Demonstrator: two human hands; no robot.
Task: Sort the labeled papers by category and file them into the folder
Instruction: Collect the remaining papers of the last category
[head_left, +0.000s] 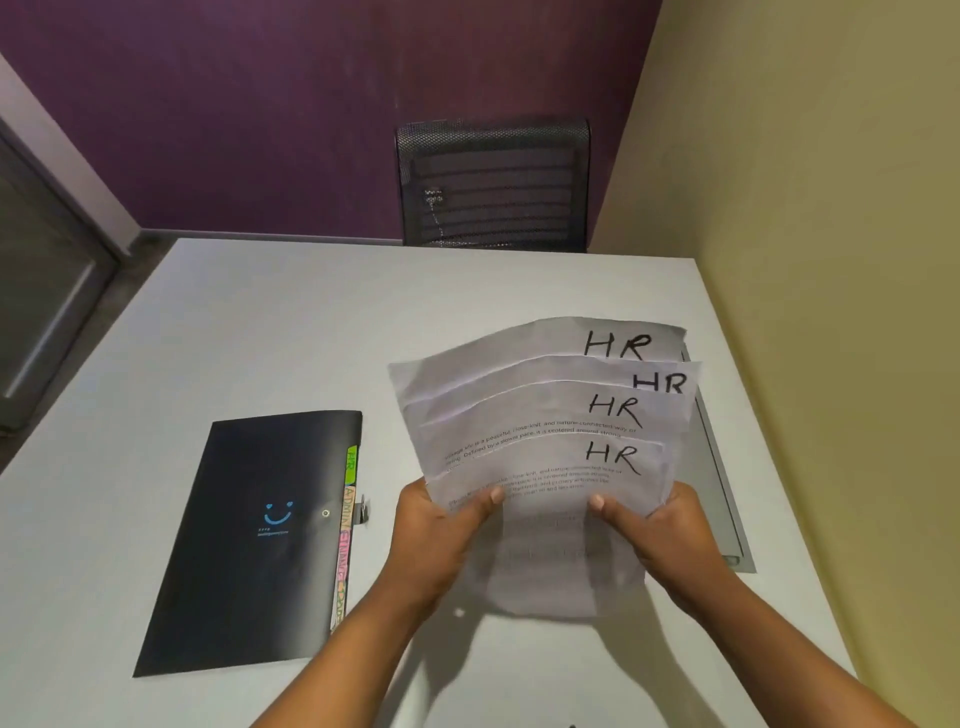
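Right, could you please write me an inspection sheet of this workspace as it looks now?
Surface: white table, flat.
Job's things: four papers marked HR, fanned, held above the table; black folder closed, lying flat left of them, coloured tabs along its right edge.
Clutter: small metal thing beside the tabs; grey strip at the table's right edge.
Grippers: left hand and right hand each grip the papers' lower sides.
Cables: nothing seen.
Surroundings: mesh chair behind the table; purple wall, yellow wall.

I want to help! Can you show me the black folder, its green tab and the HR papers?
black folder (244, 561), head view, middle of cover.
green tab (351, 464), head view, tab's lettered face.
HR papers (550, 525), head view, middle of front sheet.
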